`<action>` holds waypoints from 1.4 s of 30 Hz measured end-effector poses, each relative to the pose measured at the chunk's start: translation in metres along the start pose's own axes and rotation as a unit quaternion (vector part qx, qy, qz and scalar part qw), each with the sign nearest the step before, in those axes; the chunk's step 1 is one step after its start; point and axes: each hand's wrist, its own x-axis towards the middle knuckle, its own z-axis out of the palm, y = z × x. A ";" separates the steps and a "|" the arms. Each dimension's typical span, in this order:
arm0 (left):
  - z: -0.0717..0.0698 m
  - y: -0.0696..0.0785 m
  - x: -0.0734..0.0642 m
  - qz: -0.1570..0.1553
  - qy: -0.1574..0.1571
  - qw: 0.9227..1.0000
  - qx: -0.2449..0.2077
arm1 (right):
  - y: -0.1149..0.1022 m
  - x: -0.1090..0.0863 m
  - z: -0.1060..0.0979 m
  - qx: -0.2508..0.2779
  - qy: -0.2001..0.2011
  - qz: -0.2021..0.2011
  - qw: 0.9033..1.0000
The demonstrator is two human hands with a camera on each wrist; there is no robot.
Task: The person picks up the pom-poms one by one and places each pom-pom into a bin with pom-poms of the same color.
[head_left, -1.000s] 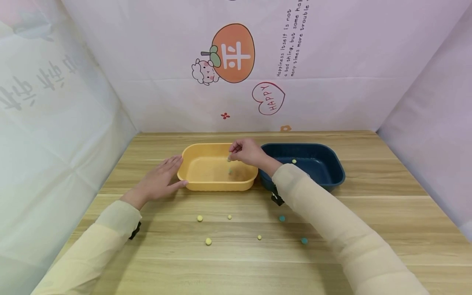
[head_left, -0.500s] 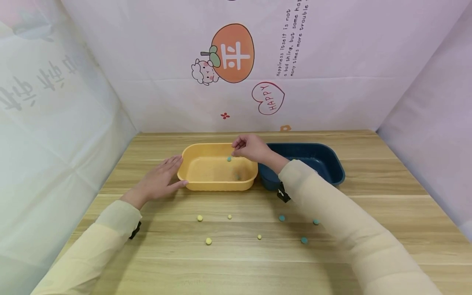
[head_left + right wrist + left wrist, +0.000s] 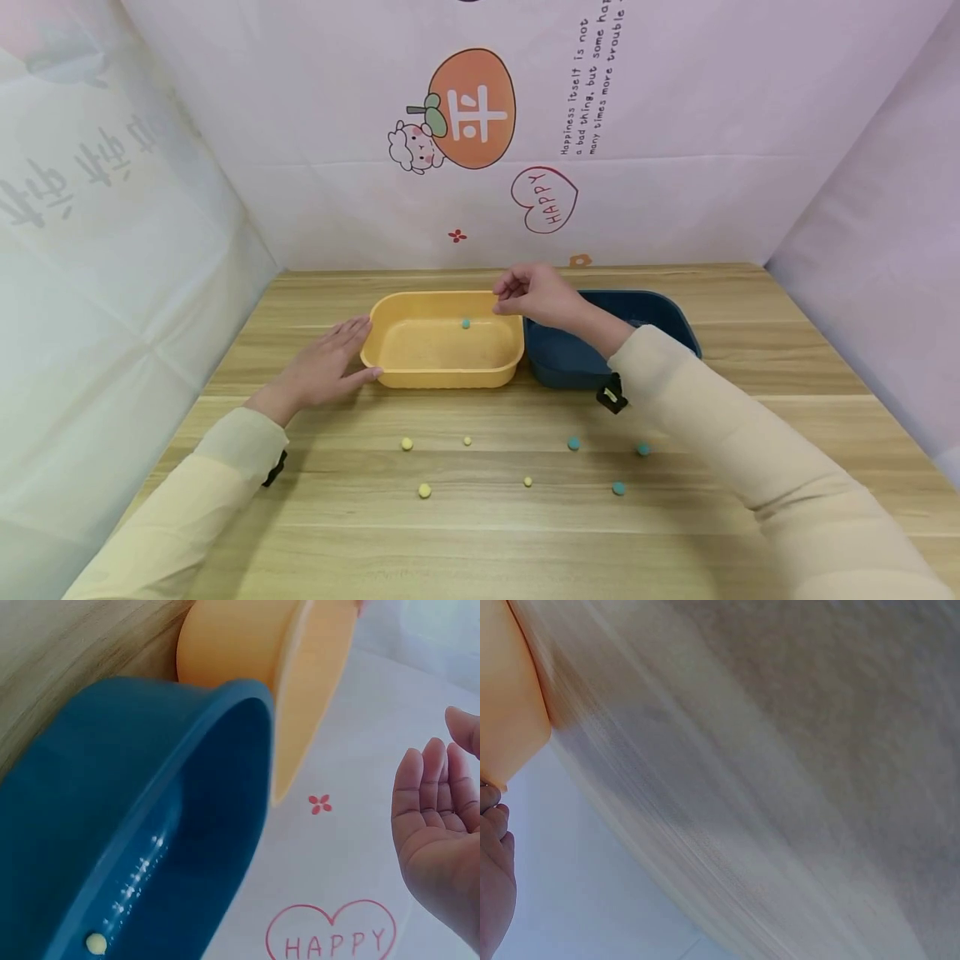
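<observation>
My left hand (image 3: 322, 368) rests against the left end of the yellow plastic bin (image 3: 442, 379), fingers extended along its rim. Inside that bin lies one small teal ball (image 3: 466, 323). Over the place where the two bins meet, my right hand (image 3: 542, 296) hovers with loosely bent fingers and nothing between them. Below it stands the dark blue bin (image 3: 562, 367), partly covered by my forearm in the head view. In the right wrist view a pale yellow ball (image 3: 96, 943) sits inside the blue bin, and the right palm shows bare.
On the wooden table (image 3: 480, 550) in front of the bins lie several small yellow balls (image 3: 424, 491) at the left and middle. Several teal balls (image 3: 618, 488) lie at the right. A printed white cloth (image 3: 337, 208) walls off the back and sides.
The right hand has let go of a teal ball, which lies in the yellow bin. It has then drawn right and up, towards the blue bin. The left hand has stayed still.
</observation>
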 end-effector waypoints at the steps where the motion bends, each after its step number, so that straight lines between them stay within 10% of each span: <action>1: 0.000 0.000 0.000 0.000 0.001 1.000 0.000 | -0.001 -0.003 -0.002 0.002 0.000 0.001 1.000; 42: 0.003 -0.002 0.001 0.006 0.005 1.000 0.002 | 0.051 -0.145 -0.064 -0.004 0.021 -0.075 0.997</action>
